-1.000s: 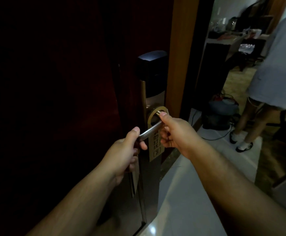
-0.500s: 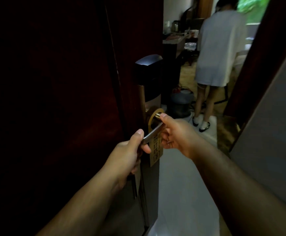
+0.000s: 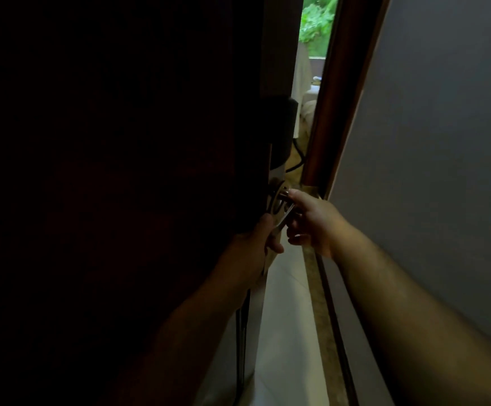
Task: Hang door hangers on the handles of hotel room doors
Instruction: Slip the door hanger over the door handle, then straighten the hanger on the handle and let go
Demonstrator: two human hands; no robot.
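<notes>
Door: dark reddish-brown wooden door (image 3: pixel 121 171) fills the left half of the view, nearly black in the dim light, its edge close to the frame.
Gap: narrow bright slit between door edge and brown wooden door frame (image 3: pixel 335 112); green foliage (image 3: pixel 317 22) and pale fabric show through it.
Lock: black boxy card-reader housing (image 3: pixel 279 127) sits on the door above the handle.
Handle: silver metal lever handle (image 3: pixel 283 213) slants down to the left from a round rose.
Left hand: left hand (image 3: pixel 256 244) is closed around the lower end of the lever, thumb up along the door side.
Right hand: right hand (image 3: pixel 311 221) is just beside the handle's pivot, forefinger stretched to the top of the rose, the other fingers curled under; what they pinch is too dark to tell.
Door hanger: only a dull brass-coloured ring (image 3: pixel 277 200) around the base of the handle can be made out; its hanging card is hidden between the two hands.
Wall: plain grey wall (image 3: pixel 443 142) takes up the right side.
Floor: pale glossy floor tiles (image 3: pixel 285 332) run below the hands, beside a dark threshold strip (image 3: pixel 330 317) along the wall.
</notes>
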